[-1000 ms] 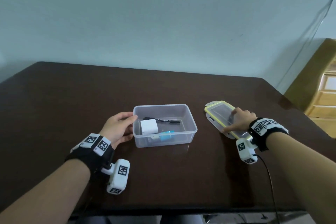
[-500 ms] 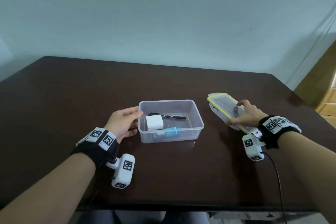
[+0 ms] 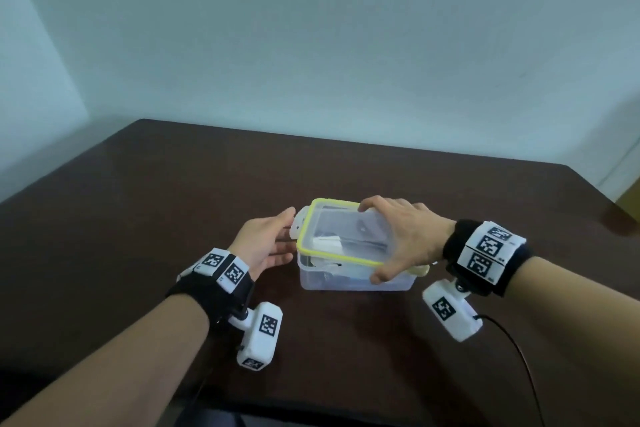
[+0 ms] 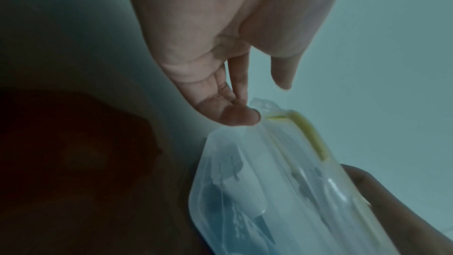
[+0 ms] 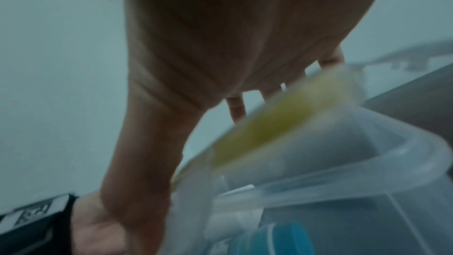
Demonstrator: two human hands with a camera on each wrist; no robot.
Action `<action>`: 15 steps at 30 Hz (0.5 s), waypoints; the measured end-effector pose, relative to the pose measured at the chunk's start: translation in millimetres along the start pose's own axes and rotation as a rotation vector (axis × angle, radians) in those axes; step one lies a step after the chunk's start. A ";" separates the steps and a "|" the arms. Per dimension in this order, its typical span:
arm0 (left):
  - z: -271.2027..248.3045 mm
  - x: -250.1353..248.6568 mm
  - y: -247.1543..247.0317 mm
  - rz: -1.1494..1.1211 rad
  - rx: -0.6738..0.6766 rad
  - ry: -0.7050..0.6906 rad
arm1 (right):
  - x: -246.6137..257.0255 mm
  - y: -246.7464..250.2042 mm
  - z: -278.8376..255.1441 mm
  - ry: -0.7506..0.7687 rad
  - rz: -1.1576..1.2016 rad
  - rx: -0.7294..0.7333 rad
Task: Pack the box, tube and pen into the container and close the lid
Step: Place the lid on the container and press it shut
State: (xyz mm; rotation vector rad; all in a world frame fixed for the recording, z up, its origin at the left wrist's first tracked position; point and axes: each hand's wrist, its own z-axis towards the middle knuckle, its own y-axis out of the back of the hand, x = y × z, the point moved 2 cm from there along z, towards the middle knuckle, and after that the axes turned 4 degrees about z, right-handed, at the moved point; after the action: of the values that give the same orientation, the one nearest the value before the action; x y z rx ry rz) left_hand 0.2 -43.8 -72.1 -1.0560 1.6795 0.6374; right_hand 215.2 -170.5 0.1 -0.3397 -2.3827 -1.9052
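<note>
The clear plastic container (image 3: 346, 282) stands mid-table. Its yellow-rimmed lid (image 3: 346, 232) lies tilted over the opening. My right hand (image 3: 381, 242) grips the lid from the right, fingers over the far edge and thumb on the near edge. My left hand (image 3: 277, 239) is at the container's left end, its straight fingers touching the lid's end flap (image 4: 264, 106). The white box (image 3: 327, 244) shows through the lid. In the right wrist view the blue tube (image 5: 277, 239) lies on the container's floor under the blurred lid (image 5: 269, 127). The pen is not clearly visible.
The dark brown table (image 3: 138, 218) stretches all round the container, with a pale wall behind. A black cable (image 3: 512, 340) trails from the right wrist camera toward the near edge. A bit of wooden furniture (image 3: 632, 198) shows at the far right.
My right hand has lifted the lid off the table on the right and carried it left onto the container. My left hand has stayed at the container's left end.
</note>
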 end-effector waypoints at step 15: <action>-0.1 9.2 5.5 0.010 -0.017 -0.094 | -55.2 -27.5 -14.6 -0.185 0.523 -0.332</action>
State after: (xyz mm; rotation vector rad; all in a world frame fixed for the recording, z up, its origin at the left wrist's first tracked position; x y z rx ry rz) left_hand -5.7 -44.4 -81.0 -1.0149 1.6018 0.6980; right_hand 261.8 -197.3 -33.4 -1.0811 -1.7958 -2.0492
